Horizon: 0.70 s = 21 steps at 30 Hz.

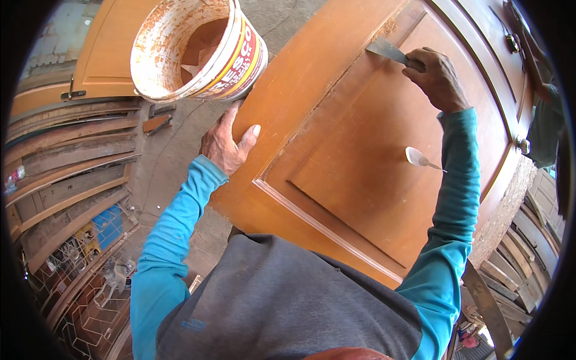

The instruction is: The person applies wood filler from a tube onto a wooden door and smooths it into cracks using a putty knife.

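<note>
A flat grey metal scraper, clamped in the right hand, points leftward, crosswise to the rough groove of an orange-brown wooden door; the left hand, grip unclear, rests at its left edge.

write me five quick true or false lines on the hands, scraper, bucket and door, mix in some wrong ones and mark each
1. The right hand holds the scraper by its handle end. True.
2. The left hand is at the edge of the door. True.
3. The scraper's blade is inside the bucket. False: it is over the door, well to the right of the bucket.
4. The bucket is perfectly clean inside. False: its inner wall is streaked orange-brown.
5. A small pale tool lies in the left hand. False: it lies on the door, beside the right sleeve.
</note>
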Available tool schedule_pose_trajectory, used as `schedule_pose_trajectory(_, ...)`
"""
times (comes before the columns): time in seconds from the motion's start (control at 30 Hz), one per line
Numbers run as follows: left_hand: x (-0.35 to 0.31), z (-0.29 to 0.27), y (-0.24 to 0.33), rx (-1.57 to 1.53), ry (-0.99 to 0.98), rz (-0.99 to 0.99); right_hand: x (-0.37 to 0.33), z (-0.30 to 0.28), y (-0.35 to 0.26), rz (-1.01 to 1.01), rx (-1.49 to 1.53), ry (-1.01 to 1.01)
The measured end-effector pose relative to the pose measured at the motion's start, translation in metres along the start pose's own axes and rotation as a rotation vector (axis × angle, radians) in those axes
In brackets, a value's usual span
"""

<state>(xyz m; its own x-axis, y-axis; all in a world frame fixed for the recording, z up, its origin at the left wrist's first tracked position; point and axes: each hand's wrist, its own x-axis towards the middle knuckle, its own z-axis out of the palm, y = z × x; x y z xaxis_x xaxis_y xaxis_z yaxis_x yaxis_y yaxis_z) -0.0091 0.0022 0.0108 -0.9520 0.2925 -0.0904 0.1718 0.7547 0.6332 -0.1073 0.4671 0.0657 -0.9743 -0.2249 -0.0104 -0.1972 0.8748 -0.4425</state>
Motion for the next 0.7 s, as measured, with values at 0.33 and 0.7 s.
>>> schedule_pose_trajectory(0.33,0.001,0.001,0.0,0.025,0.002,0.012,-0.004,-0.007,0.001,0.049,0.0,0.043)
schedule_pose_trajectory(0.7,0.0,0.0,0.0,0.017,0.001,0.017,-0.004,-0.013,0.028,0.135,-0.018,0.069)
